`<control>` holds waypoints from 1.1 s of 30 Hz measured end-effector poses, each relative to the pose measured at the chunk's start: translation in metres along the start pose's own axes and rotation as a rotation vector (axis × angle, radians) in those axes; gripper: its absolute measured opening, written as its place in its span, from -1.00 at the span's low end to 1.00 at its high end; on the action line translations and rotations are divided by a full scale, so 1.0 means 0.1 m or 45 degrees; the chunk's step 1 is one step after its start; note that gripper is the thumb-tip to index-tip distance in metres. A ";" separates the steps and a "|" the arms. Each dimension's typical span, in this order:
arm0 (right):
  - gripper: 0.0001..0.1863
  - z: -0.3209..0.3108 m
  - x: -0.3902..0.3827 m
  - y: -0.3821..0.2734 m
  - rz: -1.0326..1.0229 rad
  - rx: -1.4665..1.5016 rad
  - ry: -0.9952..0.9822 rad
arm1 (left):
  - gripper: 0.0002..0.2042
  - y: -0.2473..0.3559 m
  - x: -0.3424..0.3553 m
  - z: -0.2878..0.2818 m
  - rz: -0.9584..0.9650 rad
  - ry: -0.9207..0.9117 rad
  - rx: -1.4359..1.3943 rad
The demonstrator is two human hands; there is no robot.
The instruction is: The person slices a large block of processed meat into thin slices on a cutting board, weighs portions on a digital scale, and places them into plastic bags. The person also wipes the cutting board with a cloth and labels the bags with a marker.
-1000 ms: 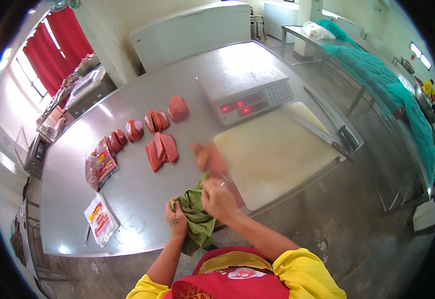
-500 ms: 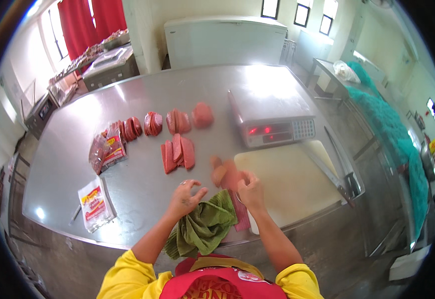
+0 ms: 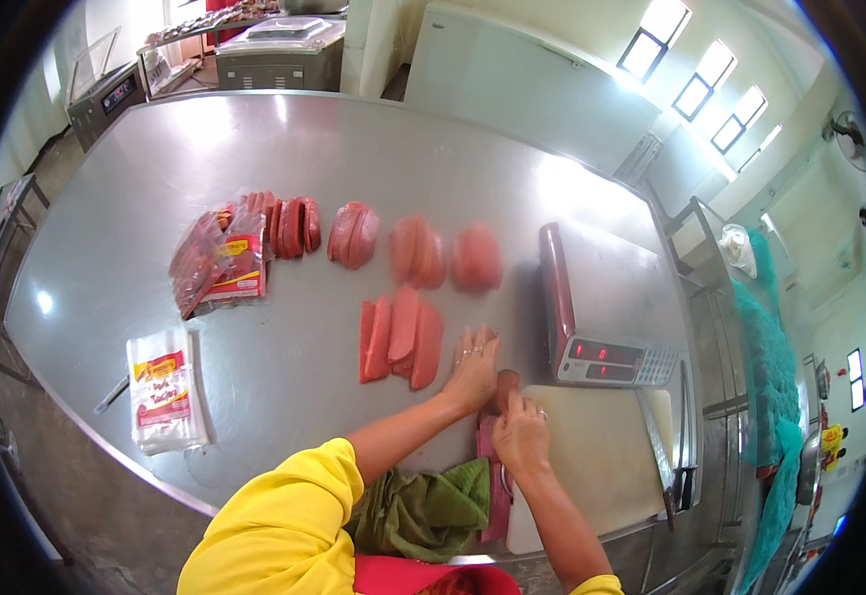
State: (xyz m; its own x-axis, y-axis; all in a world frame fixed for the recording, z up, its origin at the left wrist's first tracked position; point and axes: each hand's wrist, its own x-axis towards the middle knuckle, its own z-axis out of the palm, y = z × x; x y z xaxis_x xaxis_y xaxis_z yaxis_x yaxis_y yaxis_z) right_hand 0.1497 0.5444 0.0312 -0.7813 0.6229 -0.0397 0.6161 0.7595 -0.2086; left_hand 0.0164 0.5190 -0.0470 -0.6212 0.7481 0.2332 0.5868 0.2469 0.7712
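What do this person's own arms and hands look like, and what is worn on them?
The left sleeve is loose, bright yellow cloth; the right sleeve, also yellow, just shows at the lower edge. Both forearms are bare. The left hand and right hand are ungloved; a ring shows on the right.
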 end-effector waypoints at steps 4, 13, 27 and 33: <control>-0.47 -0.16 0.39 0.04 0.110 0.412 0.400 | -0.56 0.02 0.33 0.18 -0.042 0.253 -0.183; -0.42 0.12 0.52 0.08 -0.177 0.196 0.248 | -0.59 0.22 0.11 -0.33 -0.040 0.239 -0.576; -0.55 -0.25 -1.29 -0.34 -0.216 0.549 0.005 | -0.46 0.65 -1.14 -1.41 0.061 -0.067 -0.315; -0.66 0.45 -1.80 -0.18 -0.660 0.263 0.040 | -0.54 0.58 -2.33 -1.19 0.003 -0.189 0.492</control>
State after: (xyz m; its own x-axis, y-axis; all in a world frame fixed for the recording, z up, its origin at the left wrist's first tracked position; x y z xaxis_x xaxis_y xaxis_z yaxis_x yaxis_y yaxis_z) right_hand 0.2750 0.4105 -0.0022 -0.9716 0.1849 0.1474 0.1169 0.9175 -0.3801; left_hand 0.1328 0.2856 0.0140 -0.5549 0.8225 0.1249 0.7572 0.4372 0.4853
